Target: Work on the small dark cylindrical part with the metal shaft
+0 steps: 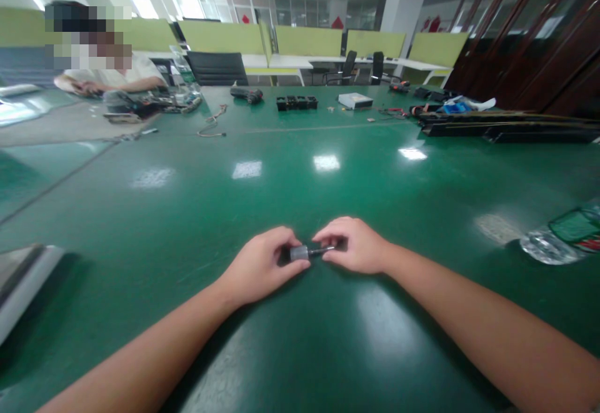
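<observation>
A small screwdriver-like tool (300, 253), with a short grey cylindrical handle and a thin metal shaft, lies crosswise between my two hands just over the green tabletop. My left hand (262, 263) has its thumb and fingers curled around the grey handle end. At the other end, my right hand (359, 247) closes its thumb and fingers about the shaft's tip. Part of the shaft's end is hidden among the right fingers, and the exact kind of tool is hard to make out.
A plastic bottle (560, 238) lies at the right; a flat grey-edged object (28, 282) sits at the left. Along the far side are a black slotted part (297, 103), a white box (355, 100), a cable (213, 122) and dark long bars (510, 127). A person (117, 75) sits far left.
</observation>
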A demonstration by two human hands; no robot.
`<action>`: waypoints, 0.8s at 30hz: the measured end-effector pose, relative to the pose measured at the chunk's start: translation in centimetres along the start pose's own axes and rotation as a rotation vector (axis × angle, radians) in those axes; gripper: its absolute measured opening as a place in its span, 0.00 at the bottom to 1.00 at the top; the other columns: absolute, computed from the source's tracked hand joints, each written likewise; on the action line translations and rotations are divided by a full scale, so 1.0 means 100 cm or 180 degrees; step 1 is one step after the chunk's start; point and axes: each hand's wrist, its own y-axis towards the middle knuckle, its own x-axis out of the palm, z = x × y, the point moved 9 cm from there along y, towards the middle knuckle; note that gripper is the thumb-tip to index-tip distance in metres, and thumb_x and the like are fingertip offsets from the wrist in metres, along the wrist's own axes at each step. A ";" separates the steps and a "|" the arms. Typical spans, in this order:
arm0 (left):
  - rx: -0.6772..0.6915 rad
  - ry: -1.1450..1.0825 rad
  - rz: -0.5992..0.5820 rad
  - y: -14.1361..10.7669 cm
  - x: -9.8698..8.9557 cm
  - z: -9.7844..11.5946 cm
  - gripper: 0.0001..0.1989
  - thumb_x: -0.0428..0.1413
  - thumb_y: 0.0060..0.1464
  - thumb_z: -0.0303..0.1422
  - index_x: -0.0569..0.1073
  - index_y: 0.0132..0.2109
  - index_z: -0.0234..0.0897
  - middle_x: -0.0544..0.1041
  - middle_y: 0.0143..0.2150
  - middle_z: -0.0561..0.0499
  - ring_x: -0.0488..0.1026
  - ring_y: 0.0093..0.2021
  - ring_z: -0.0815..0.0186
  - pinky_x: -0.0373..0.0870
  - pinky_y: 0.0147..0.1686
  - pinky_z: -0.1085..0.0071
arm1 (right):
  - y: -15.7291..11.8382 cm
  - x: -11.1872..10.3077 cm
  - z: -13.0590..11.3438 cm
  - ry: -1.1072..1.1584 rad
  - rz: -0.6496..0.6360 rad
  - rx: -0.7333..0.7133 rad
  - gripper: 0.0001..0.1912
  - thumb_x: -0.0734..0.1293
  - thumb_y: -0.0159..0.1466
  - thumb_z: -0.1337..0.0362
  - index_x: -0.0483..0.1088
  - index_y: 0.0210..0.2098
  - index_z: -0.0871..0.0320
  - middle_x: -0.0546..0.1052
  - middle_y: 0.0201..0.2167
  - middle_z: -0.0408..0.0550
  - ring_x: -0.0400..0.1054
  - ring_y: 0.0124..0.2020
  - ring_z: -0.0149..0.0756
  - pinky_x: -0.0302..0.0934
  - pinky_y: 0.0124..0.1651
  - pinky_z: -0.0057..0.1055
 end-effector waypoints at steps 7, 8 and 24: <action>-0.0004 0.0015 -0.0005 0.000 0.000 -0.001 0.13 0.60 0.54 0.43 0.74 0.37 0.38 0.71 0.28 0.55 0.67 0.28 0.67 0.62 0.31 0.72 | -0.001 0.005 0.002 0.0539 0.0030 0.0226 0.25 0.72 0.52 0.73 0.73 0.51 0.58 0.80 0.38 0.45 0.72 0.36 0.34 0.66 0.46 0.32; 0.0001 0.0009 -0.0011 0.000 0.001 -0.001 0.12 0.60 0.54 0.43 0.74 0.37 0.38 0.71 0.28 0.55 0.67 0.28 0.67 0.62 0.31 0.71 | -0.001 0.004 0.000 0.0468 0.0028 0.0176 0.25 0.72 0.52 0.73 0.73 0.50 0.58 0.80 0.38 0.46 0.72 0.36 0.34 0.66 0.46 0.33; -0.0016 -0.0004 -0.0019 0.000 0.001 -0.002 0.13 0.60 0.54 0.43 0.73 0.37 0.38 0.70 0.28 0.55 0.67 0.28 0.67 0.60 0.29 0.72 | 0.002 0.012 -0.004 -0.0287 -0.0141 -0.0090 0.16 0.74 0.55 0.66 0.75 0.44 0.57 0.79 0.37 0.47 0.71 0.38 0.37 0.61 0.48 0.36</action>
